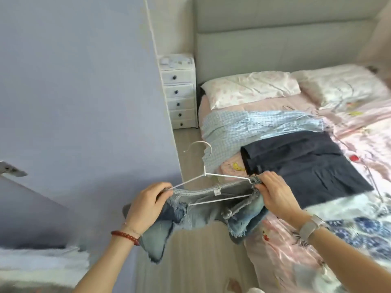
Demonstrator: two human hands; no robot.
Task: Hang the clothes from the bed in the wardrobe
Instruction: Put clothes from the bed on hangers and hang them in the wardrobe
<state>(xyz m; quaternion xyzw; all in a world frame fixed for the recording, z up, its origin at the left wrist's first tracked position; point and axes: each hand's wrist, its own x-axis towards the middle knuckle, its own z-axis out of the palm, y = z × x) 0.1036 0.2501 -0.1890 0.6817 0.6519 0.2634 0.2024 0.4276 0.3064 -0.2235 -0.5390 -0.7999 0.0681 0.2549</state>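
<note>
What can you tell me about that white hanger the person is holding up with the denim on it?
The white hanger looks like thin coated wire, with a curved hook at the top, two sloping shoulders and a straight bottom bar. It is held in the air beside the bed, tilted, hook pointing up and away. The left hand pinches its left end together with the denim garment; the right hand grips the right end. The garment's frayed waistband is stretched across it, the bottom bar showing inside the opening.

Frayed, faded denim garment (190, 216) draped on white wire hanger (208, 182), held up beside the bed (296, 246). Hanger tilted, hook upward. On the pink floral bed, lying flat: light blue checked garment (249, 127), and dark navy garment (304, 166) partly over it.
</note>
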